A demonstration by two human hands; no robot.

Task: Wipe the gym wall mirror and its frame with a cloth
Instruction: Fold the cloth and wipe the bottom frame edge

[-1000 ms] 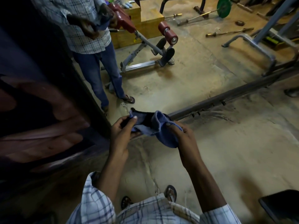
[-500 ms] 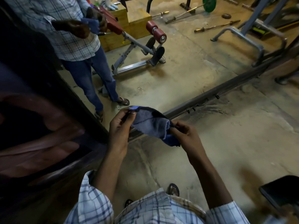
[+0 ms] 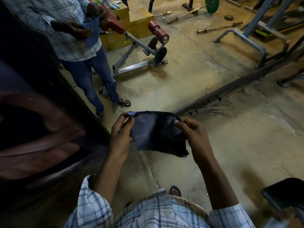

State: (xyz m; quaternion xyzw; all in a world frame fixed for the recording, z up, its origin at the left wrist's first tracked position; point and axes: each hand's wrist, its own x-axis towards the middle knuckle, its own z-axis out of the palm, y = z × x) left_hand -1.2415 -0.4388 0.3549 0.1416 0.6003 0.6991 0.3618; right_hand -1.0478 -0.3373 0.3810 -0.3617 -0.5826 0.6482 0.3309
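Head view. The cloth [image 3: 158, 134] is dark blue and fuzzy, with a lighter blue strip along its top left edge. It hangs spread flat between both hands and its lower edge is ragged. The bottom right corner hangs free.

My left hand [image 3: 120, 134] pinches the top left corner between thumb and fingers. My right hand [image 3: 195, 134] pinches the top right corner, thumb on the near face.

I'm using the frame rail [image 3: 230, 89] as the landmark. It runs diagonally along the floor, and the cloth is at its near end, on my side. In view, the cloth's top edge overlaps the rail's tip.

The mirror [image 3: 189, 76] lies beyond the rail and shows my reflection [image 3: 69, 30] holding the cloth, plus a gym bench [image 3: 139, 51].

A dark panel [image 3: 41, 120] rises left of the rail's near end, and its edge runs just beside my left hand.

Bare concrete floor [image 3: 238, 145] lies on my side of the rail, open along the whole length I can see. A dark object [image 3: 284, 195] sits well back from the rail at lower right, too blurred to identify.
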